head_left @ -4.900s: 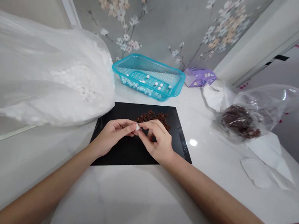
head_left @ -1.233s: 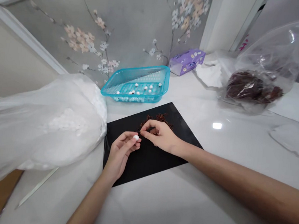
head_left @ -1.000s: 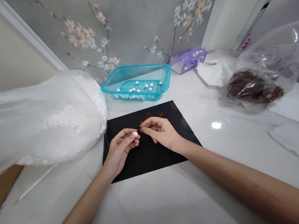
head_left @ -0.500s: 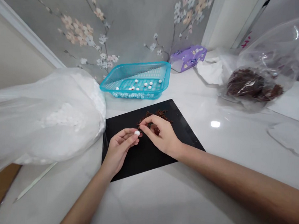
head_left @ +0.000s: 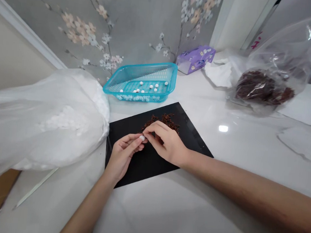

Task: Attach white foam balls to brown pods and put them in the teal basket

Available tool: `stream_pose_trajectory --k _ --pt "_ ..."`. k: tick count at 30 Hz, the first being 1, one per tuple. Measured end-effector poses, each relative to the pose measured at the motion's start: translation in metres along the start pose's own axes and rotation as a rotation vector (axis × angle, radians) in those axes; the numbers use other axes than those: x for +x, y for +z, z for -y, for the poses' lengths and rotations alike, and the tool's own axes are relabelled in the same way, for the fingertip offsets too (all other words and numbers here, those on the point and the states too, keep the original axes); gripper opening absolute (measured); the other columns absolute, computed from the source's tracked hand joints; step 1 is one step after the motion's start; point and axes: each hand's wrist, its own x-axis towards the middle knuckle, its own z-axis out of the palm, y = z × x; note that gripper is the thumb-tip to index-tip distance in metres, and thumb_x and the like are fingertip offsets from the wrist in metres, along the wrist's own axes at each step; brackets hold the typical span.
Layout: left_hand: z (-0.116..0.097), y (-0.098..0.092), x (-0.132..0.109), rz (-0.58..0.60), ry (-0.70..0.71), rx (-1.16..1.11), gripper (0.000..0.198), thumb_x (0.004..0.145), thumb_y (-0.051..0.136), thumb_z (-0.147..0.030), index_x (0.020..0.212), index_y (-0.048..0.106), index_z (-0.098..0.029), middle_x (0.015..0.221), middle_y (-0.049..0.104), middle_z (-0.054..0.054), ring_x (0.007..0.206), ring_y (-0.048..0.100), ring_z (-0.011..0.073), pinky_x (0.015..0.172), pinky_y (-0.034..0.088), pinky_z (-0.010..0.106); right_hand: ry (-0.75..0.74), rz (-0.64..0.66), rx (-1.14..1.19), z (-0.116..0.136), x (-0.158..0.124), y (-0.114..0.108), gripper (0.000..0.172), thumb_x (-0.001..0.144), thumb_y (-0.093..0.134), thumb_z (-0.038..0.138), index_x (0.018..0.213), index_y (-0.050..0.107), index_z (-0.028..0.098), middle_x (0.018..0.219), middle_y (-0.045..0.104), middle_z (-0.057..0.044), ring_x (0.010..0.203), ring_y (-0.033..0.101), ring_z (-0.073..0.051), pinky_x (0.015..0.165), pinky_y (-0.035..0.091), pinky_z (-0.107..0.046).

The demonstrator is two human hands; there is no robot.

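Between thumb and fingers, my left hand [head_left: 124, 153] pinches a small white ball [head_left: 142, 138] above the black mat [head_left: 146, 169]. My right hand [head_left: 169, 142] is beside it, its thumb and forefinger pinched together at the ball's upper right. Whatever those fingertips hold is too small to make out. Behind my right hand a pile of reddish-brown shreds [head_left: 168, 121] lies on the mat, partly hidden by the hand.
A blue plastic basket [head_left: 140, 67] with several white balls stands behind the mat. To the left is a large white bag [head_left: 63, 123] of white balls, with a pale stick [head_left: 35, 189] below. A clear bag [head_left: 271, 86] of brown shreds and a purple tissue pack [head_left: 196, 60] sit at the back right.
My right hand has moved slightly down and left, bringing its fingertips to the white ball. My left hand keeps holding the ball in nearly the same place.
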Motion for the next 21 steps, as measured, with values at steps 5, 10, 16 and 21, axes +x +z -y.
stream_pose_trajectory --k 5,10,16,21 --pt "0.001 -0.001 -0.0011 0.004 -0.002 -0.01 0.013 0.068 0.072 -0.023 0.08 0.072 -0.017 0.077 0.07 0.002 0.062 0.059 0.0064 0.062 0.048 0.016 -0.019 0.0 0.032 -0.0001 0.0 -0.0002 0.014 0.09 0.04 0.018 0.09 0.054 0.018 0.089 0.056 -0.003 0.075 0.054 -0.009 0.061 0.042 -0.018" --pt "0.0012 -0.0014 -0.0003 0.001 -0.004 -0.038 0.013 0.068 0.072 -0.022 0.079 0.072 -0.017 0.076 0.07 0.002 0.061 0.059 0.0063 0.062 0.048 0.016 -0.027 -0.016 0.067 0.0005 -0.0005 0.0011 0.015 0.089 0.041 0.019 0.091 0.056 0.018 0.088 0.057 -0.003 0.065 0.051 -0.008 0.056 0.041 -0.019" --pt "0.0008 -0.0012 0.0003 -0.018 0.01 -0.09 0.012 0.066 0.074 -0.021 0.077 0.072 -0.017 0.072 0.068 0.0 0.06 0.058 0.0045 0.062 0.048 0.014 -0.037 0.009 0.095 0.0019 -0.0012 0.0008 0.013 0.081 0.052 0.016 0.094 0.054 0.017 0.092 0.057 -0.003 0.048 0.04 -0.003 0.046 0.039 -0.018" --pt "0.0007 -0.0009 0.0002 -0.014 0.008 -0.095 0.014 0.065 0.075 -0.021 0.077 0.072 -0.017 0.069 0.067 -0.001 0.059 0.058 0.0041 0.06 0.048 0.013 -0.059 -0.009 0.122 -0.0014 0.0001 0.0028 0.009 0.083 0.053 0.018 0.091 0.056 0.016 0.088 0.056 -0.002 0.049 0.041 -0.002 0.048 0.039 -0.017"
